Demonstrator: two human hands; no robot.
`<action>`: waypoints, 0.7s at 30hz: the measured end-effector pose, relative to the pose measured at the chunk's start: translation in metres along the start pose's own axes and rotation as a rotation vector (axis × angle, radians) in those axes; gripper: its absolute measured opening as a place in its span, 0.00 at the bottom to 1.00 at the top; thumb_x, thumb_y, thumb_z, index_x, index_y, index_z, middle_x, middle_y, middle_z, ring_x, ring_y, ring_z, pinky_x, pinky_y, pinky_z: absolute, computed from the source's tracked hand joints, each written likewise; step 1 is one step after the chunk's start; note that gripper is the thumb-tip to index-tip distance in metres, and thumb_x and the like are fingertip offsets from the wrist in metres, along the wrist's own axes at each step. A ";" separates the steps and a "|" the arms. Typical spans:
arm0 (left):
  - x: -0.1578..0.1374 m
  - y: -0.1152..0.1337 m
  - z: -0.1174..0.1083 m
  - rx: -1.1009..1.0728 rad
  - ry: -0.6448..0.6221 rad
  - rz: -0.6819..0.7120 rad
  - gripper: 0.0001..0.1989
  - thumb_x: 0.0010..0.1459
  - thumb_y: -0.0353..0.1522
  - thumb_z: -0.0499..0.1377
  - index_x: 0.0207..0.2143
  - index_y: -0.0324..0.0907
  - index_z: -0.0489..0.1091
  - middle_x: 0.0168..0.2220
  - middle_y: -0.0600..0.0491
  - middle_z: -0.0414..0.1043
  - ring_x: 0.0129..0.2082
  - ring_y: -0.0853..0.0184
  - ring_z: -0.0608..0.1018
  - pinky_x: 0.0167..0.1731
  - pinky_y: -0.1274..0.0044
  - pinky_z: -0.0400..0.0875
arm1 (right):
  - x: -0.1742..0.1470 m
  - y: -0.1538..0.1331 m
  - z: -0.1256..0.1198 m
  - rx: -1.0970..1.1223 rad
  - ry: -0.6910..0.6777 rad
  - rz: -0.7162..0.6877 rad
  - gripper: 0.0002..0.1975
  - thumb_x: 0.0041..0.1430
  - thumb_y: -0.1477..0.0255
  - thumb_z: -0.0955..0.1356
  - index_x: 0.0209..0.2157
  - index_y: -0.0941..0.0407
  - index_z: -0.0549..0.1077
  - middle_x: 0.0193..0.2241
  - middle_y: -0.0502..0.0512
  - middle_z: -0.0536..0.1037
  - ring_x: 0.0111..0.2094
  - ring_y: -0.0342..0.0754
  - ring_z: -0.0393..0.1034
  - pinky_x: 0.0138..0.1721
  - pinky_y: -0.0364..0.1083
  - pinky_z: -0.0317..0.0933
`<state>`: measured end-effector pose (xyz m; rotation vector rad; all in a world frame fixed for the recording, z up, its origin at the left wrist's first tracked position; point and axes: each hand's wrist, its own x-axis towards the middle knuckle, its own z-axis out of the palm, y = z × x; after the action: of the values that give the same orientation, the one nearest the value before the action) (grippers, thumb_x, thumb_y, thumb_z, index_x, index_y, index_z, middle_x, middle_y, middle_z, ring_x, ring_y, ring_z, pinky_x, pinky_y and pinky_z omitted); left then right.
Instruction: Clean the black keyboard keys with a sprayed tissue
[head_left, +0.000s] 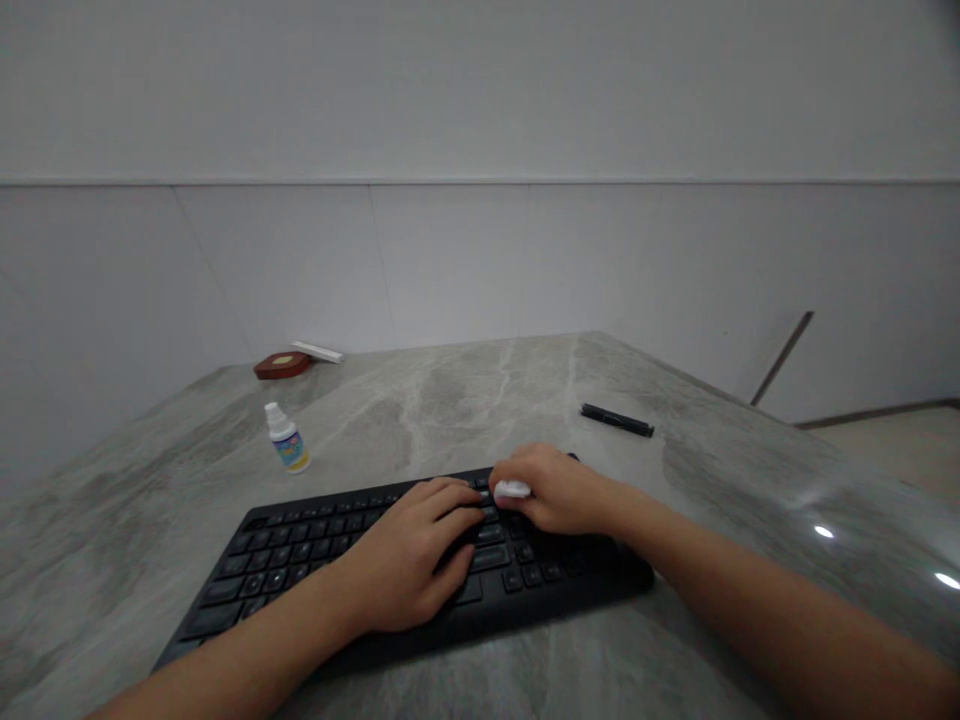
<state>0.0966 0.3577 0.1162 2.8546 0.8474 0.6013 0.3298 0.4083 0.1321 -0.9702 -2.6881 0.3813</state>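
Note:
A black keyboard point(487, 610) lies slightly slanted on the grey marbled table, its lower left corner cut off by my forearm. My left hand point(420, 555) rests on its middle keys, fingers stretched toward the right and a little apart. Over the keys on the right side, my right hand point(551, 487) is closed around a small wad of white tissue or cloth point(512, 489). Only part of the wad shows between thumb and fingers, close to the fingertips of my left hand. Whether it is paper or fabric I cannot tell.
Behind the keyboard on the left stands a small white bottle point(288, 440) with a colourful label. A black pen point(617, 420) lies at the right. Near the wall are a reddish-brown wooden object point(282, 366) and a white flat bar point(318, 352). The marbled table point(465, 400) ends at a white wall.

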 end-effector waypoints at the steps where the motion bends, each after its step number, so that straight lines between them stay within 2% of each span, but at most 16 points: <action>1: 0.000 0.000 0.000 0.001 0.001 0.000 0.17 0.62 0.26 0.53 0.53 0.37 0.69 0.53 0.44 0.70 0.56 0.58 0.69 0.59 0.63 0.66 | 0.000 0.001 0.000 -0.015 0.002 0.004 0.06 0.59 0.76 0.66 0.34 0.56 0.76 0.30 0.54 0.79 0.34 0.49 0.72 0.36 0.44 0.58; 3: 0.001 0.000 0.000 0.004 0.005 0.000 0.17 0.62 0.26 0.53 0.52 0.36 0.69 0.53 0.44 0.70 0.56 0.57 0.69 0.59 0.63 0.66 | 0.000 0.006 -0.001 -0.064 0.060 0.047 0.05 0.59 0.75 0.66 0.34 0.56 0.76 0.30 0.55 0.79 0.33 0.49 0.72 0.36 0.45 0.58; 8: 0.001 0.000 -0.001 0.003 0.019 -0.002 0.17 0.61 0.26 0.54 0.52 0.37 0.69 0.53 0.43 0.70 0.56 0.57 0.70 0.58 0.62 0.67 | -0.001 0.017 -0.006 -0.101 0.307 0.135 0.06 0.62 0.72 0.65 0.38 0.57 0.75 0.32 0.57 0.80 0.35 0.51 0.73 0.40 0.47 0.59; 10: 0.001 0.000 -0.001 0.000 0.018 0.001 0.17 0.61 0.26 0.54 0.52 0.37 0.69 0.53 0.43 0.71 0.56 0.57 0.70 0.58 0.62 0.67 | -0.001 0.016 -0.007 -0.069 0.266 0.091 0.06 0.62 0.73 0.66 0.38 0.57 0.75 0.32 0.56 0.80 0.36 0.50 0.73 0.40 0.47 0.60; 12: 0.002 0.000 0.000 0.001 0.018 0.005 0.17 0.61 0.26 0.54 0.52 0.37 0.69 0.53 0.44 0.71 0.56 0.57 0.70 0.58 0.62 0.67 | -0.001 0.012 -0.006 -0.043 0.141 0.027 0.05 0.62 0.73 0.66 0.38 0.56 0.75 0.32 0.55 0.80 0.36 0.50 0.73 0.40 0.46 0.60; 14: 0.002 0.001 0.000 0.004 0.016 0.006 0.17 0.62 0.26 0.53 0.52 0.36 0.69 0.53 0.43 0.71 0.56 0.57 0.70 0.58 0.62 0.67 | -0.001 0.007 -0.004 -0.073 0.058 0.021 0.06 0.61 0.72 0.67 0.38 0.56 0.75 0.31 0.56 0.79 0.35 0.50 0.73 0.39 0.46 0.60; 17: 0.002 0.001 0.000 0.007 0.010 0.004 0.17 0.62 0.27 0.53 0.53 0.36 0.69 0.53 0.43 0.70 0.57 0.57 0.69 0.58 0.62 0.66 | 0.001 0.004 -0.001 -0.151 0.149 0.090 0.07 0.62 0.71 0.66 0.38 0.56 0.75 0.33 0.58 0.79 0.36 0.52 0.72 0.40 0.49 0.59; 19: 0.002 0.001 -0.001 0.008 0.009 0.003 0.17 0.62 0.26 0.53 0.52 0.37 0.69 0.53 0.43 0.70 0.57 0.57 0.69 0.58 0.62 0.66 | 0.001 0.007 0.001 -0.111 0.256 0.100 0.07 0.63 0.71 0.65 0.40 0.56 0.75 0.34 0.58 0.79 0.38 0.52 0.72 0.42 0.50 0.59; 21: 0.002 0.000 -0.001 0.005 0.014 0.006 0.17 0.62 0.26 0.53 0.52 0.37 0.69 0.53 0.43 0.70 0.56 0.57 0.70 0.58 0.62 0.67 | 0.001 0.011 0.001 -0.025 0.299 0.072 0.07 0.64 0.71 0.65 0.40 0.55 0.74 0.35 0.56 0.80 0.38 0.51 0.72 0.44 0.50 0.59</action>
<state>0.0978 0.3583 0.1178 2.8615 0.8436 0.6213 0.3352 0.4166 0.1277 -1.0425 -2.3991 0.1980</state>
